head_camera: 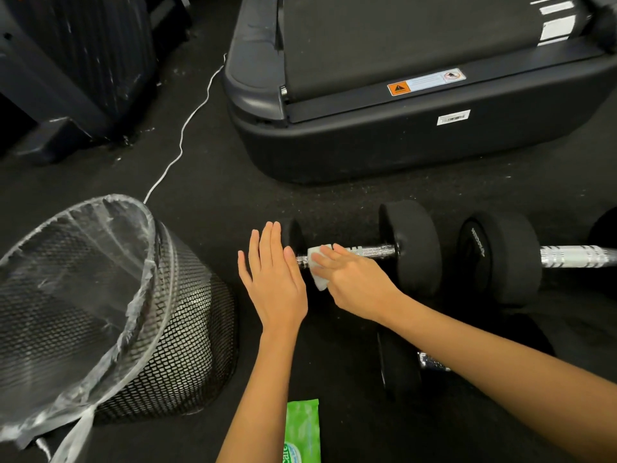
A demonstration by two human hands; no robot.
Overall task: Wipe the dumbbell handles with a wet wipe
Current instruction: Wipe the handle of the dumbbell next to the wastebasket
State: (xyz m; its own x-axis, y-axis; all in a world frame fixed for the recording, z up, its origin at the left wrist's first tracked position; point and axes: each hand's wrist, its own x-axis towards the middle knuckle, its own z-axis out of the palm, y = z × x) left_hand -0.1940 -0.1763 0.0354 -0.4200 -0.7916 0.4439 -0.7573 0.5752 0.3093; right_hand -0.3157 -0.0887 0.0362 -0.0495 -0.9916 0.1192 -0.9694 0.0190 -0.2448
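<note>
wiping underway: right hand [354,282] pinches wet wipe [317,265] around chrome dumbbell handle [370,252]; left hand [273,279], fingers straight, steadies the weight plate [295,237]. next, probably slide the wipe rightward.

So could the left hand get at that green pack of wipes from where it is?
Probably yes. The left hand is open and holds nothing, and the green pack of wipes lies on the floor beside that forearm with nothing covering it; the hand would just need to pull back.

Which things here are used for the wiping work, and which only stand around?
Used: wipe in right hand; dumbbell handle; left hand, flat beside the dumbbell's end; second dumbbell; wipes pack.

Standing around: mesh bin, treadmill, white cable.
</note>
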